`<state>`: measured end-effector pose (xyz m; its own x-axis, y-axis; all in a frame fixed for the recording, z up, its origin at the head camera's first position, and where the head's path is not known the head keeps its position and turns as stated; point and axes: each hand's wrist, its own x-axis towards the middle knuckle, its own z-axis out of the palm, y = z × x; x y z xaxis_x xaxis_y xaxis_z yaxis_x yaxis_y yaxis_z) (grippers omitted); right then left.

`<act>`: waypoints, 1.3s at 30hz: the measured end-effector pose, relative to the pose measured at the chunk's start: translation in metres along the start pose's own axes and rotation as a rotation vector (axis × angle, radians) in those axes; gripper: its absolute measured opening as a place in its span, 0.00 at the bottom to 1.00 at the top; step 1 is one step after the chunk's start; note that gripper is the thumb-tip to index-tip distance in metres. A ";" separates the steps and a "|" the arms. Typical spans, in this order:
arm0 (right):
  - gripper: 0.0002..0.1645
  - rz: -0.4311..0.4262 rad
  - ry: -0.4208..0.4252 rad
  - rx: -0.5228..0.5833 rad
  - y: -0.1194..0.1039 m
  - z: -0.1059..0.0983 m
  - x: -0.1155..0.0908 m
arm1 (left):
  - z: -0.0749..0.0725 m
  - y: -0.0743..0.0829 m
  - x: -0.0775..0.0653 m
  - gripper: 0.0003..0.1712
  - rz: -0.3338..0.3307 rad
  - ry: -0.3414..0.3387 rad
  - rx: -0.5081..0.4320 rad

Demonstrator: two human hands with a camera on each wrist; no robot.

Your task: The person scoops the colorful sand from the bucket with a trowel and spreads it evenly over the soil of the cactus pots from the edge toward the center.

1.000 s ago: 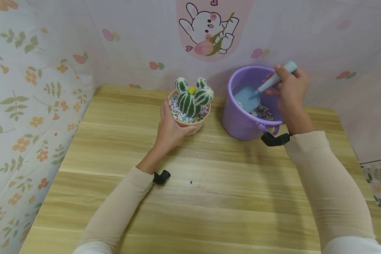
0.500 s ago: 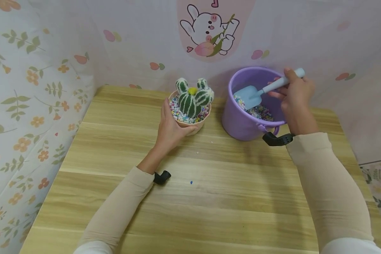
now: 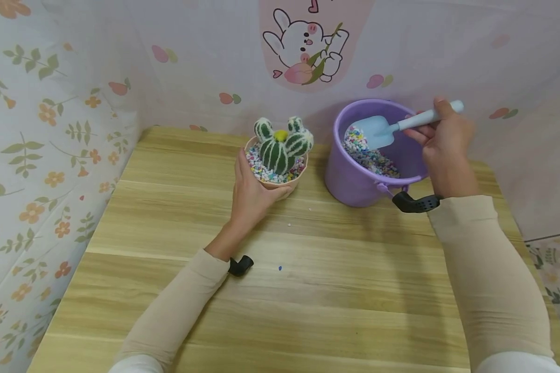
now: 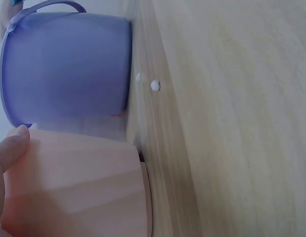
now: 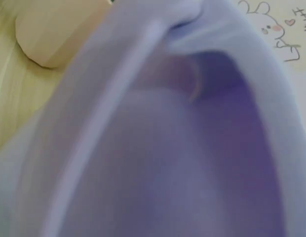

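Note:
In the head view my left hand (image 3: pixel 252 199) grips a peach flowerpot (image 3: pixel 301 179), fingers along its left side and thumb across the front. A green-and-white striped cactus (image 3: pixel 276 155) with a yellow tip stands in it, ringed by colourful pebbles (image 3: pixel 270 175). My right hand (image 3: pixel 451 140) holds a light blue toy shovel (image 3: pixel 374 130) by its handle. The blade is inside a purple bucket (image 3: pixel 352 181), with pebbles at its left end, over more loose pebbles (image 3: pixel 380 165). In the left wrist view the pot's ribbed wall (image 4: pixel 79 182) stands on the table, near the bucket (image 4: pixel 69 64).
The wooden table (image 3: pixel 331 300) backs onto a patterned cloth (image 3: pixel 191 52) with a rabbit print. A few stray pebbles lie on it, one of them a blue pebble (image 3: pixel 280 268). The bucket's handle (image 3: pixel 386 190) hangs at its front, by the right wrist's black camera (image 3: pixel 415 203).
My right hand has moved right, drawing the shovel's handle with it; the blade has risen and flattened, with more pebbles showing at its end. My left hand stays on the pot.

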<state>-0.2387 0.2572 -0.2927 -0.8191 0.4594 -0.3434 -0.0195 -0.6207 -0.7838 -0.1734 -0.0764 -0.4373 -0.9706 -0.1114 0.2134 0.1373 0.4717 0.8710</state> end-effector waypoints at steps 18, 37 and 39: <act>0.15 0.085 -0.015 0.165 -0.008 -0.002 -0.009 | -0.024 -0.019 0.022 0.78 0.094 -0.225 -0.078; 0.14 0.191 -0.144 0.152 0.015 0.018 -0.026 | -0.008 -0.011 0.011 0.74 0.067 -0.062 -0.066; 0.14 0.189 -0.152 0.136 0.018 0.022 -0.028 | -0.006 -0.009 0.009 0.75 0.039 -0.045 -0.051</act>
<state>-0.2286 0.2196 -0.2859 -0.8921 0.2328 -0.3873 0.0736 -0.7707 -0.6330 -0.1817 -0.0872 -0.4405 -0.9721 -0.0533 0.2286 0.1843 0.4295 0.8840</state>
